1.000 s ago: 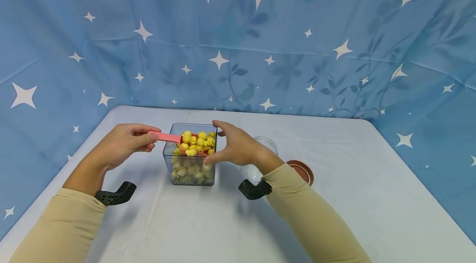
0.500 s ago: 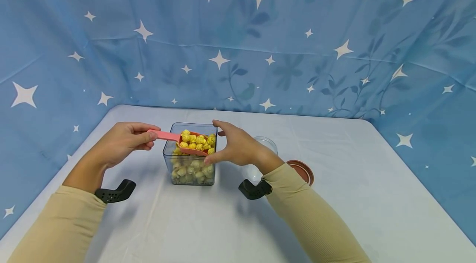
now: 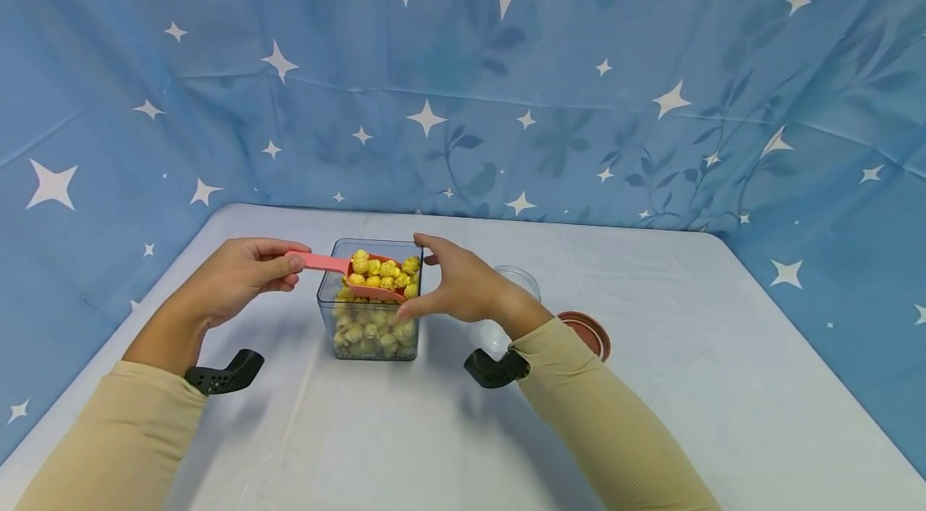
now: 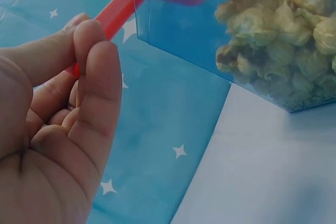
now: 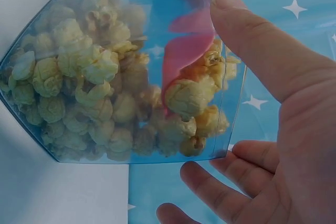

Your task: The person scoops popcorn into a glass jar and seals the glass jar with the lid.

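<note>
White-covered table (image 3: 723,382), blue star-print curtain (image 3: 463,53) behind. Scoop (image 3: 343,267) is left of center in the frame, pink, loaded with yellow popcorn (image 3: 374,269). My left hand (image 3: 246,276) pinches its handle end, thumb against fingers. Long axis runs from that pinch to picture right, dipping slightly; bowl sits inside the clear container (image 3: 383,248), tip close to the right wall. My right hand (image 3: 459,286) is spread wide round that wall, thumb at the near corner, index at the far one, so it's nearer the tip. Clear round vessel (image 3: 519,278) right of it, partly hidden by my wrist; reddish-brown lid (image 3: 587,334) farther right.
</note>
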A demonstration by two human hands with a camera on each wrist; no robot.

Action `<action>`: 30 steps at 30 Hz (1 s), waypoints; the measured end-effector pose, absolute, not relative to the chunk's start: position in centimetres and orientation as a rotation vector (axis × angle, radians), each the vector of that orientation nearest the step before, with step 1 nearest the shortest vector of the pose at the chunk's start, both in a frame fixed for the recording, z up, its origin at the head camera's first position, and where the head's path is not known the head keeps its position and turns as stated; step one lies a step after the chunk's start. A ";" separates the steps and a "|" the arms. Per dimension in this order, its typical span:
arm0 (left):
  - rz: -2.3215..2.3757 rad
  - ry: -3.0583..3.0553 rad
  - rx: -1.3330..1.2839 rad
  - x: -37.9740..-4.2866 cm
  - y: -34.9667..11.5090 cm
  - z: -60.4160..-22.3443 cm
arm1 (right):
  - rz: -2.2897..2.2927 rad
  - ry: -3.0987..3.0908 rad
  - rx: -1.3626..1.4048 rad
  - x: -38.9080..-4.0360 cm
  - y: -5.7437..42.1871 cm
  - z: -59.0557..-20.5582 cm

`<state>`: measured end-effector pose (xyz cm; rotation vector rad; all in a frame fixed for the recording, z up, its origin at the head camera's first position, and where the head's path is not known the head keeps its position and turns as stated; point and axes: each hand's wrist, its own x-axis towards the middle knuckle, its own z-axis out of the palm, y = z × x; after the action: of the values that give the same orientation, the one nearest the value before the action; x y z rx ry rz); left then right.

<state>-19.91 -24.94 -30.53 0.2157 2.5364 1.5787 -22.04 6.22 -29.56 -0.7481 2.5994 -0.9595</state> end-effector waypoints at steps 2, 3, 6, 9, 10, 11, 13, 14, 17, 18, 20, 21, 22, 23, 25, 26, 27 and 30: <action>1.585 2.534 0.211 -19.9 -25.1 -30.7 | -0.964 2.597 -0.749 -22.0 6.2 -29.5; 1.593 2.529 0.209 -19.8 -25.1 -30.8 | -0.967 2.595 -0.747 -22.0 6.2 -29.5; 1.630 2.502 0.202 -19.7 -25.4 -31.0 | -0.971 2.591 -0.741 -22.0 6.2 -29.5; 1.670 2.465 0.193 -19.6 -25.6 -31.2 | -0.968 2.590 -0.735 -21.9 6.2 -29.4; 1.680 2.457 0.192 -19.6 -25.6 -31.2 | -0.967 2.590 -0.734 -21.9 6.2 -29.4; 1.689 2.449 0.190 -19.6 -25.7 -31.2 | -0.966 2.591 -0.733 -21.9 6.2 -29.4; 1.707 2.440 0.195 -19.5 -25.8 -31.3 | -0.965 2.591 -0.733 -21.9 6.3 -29.4; 1.711 2.440 0.200 -19.5 -25.8 -31.3 | -0.966 2.591 -0.734 -21.9 6.3 -29.4; 1.723 2.444 0.217 -19.4 -25.9 -31.4 | -0.968 2.592 -0.740 -21.9 6.3 -29.5; 1.727 2.446 0.221 -19.4 -26.0 -31.4 | -0.969 2.592 -0.742 -21.9 6.3 -29.5; 1.728 2.452 0.226 -19.4 -26.0 -31.4 | -0.969 2.593 -0.746 -21.9 6.3 -29.5; 1.729 2.455 0.227 -19.4 -26.1 -31.4 | -0.968 2.594 -0.748 -22.0 6.3 -29.6; 1.729 2.457 0.227 -19.3 -26.1 -31.4 | -0.968 2.594 -0.748 -22.0 6.3 -29.6; 1.728 2.459 0.225 -19.3 -26.1 -31.4 | -0.967 2.595 -0.748 -22.0 6.3 -29.6; 1.731 2.458 0.222 -19.3 -26.2 -31.4 | -0.969 2.596 -0.746 -21.9 6.3 -29.7; 1.735 2.454 0.220 -19.3 -26.2 -31.5 | -0.970 2.596 -0.744 -21.9 6.3 -29.7; 1.740 2.451 0.218 -19.3 -26.3 -31.5 | -0.971 2.595 -0.743 -21.9 6.3 -29.7; 1.761 2.437 0.213 -19.3 -26.4 -31.6 | -0.972 2.595 -0.743 -21.8 6.3 -29.7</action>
<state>-19.33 -26.36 -31.55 0.2126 2.4366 1.7608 -21.80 6.31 -29.66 -0.7426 2.5948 -0.9719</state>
